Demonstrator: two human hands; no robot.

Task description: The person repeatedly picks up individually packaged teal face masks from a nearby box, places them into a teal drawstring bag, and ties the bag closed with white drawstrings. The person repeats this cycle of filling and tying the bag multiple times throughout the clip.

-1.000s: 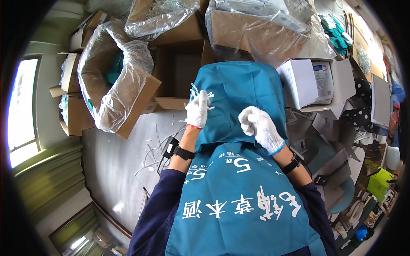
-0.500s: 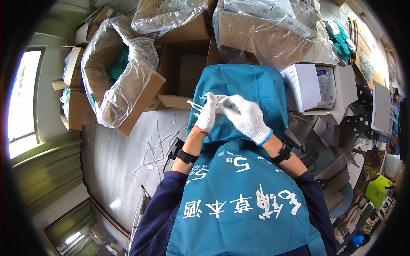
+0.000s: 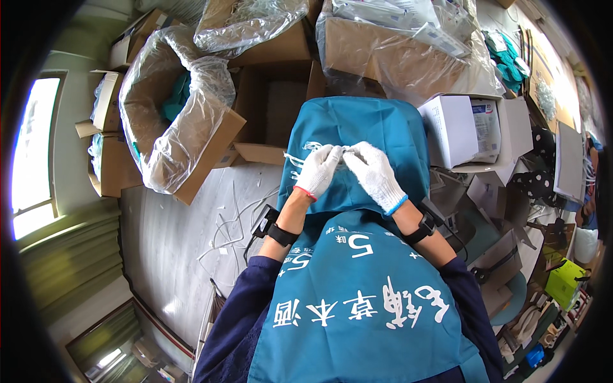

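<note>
My left hand [image 3: 318,170], in a white knit glove with a red cuff, is closed around a bundle of thin white cords [image 3: 293,157]. Their loose ends poke out to the left past the glove. My right hand [image 3: 373,175], gloved in white with a blue cuff, pinches at the fingertips close beside the left. Something small and pale sits between the two sets of fingertips, too small to name. Both hands are above the teal cloth over my lap, part of a teal apron [image 3: 357,268] with white lettering.
Ahead stand an open cardboard box [image 3: 271,115], a plastic-lined box [image 3: 214,153] with teal cloth inside, and a bag-lined box [image 3: 357,48] of packets. A white carton [image 3: 450,131] holding packets is at right. Loose pale strands [image 3: 223,233] lie on the grey floor at left.
The two hands have turned so their fingertips point toward each other and pinch. My left hand has shifted slightly down and right. Less of the bundle shows between them.
</note>
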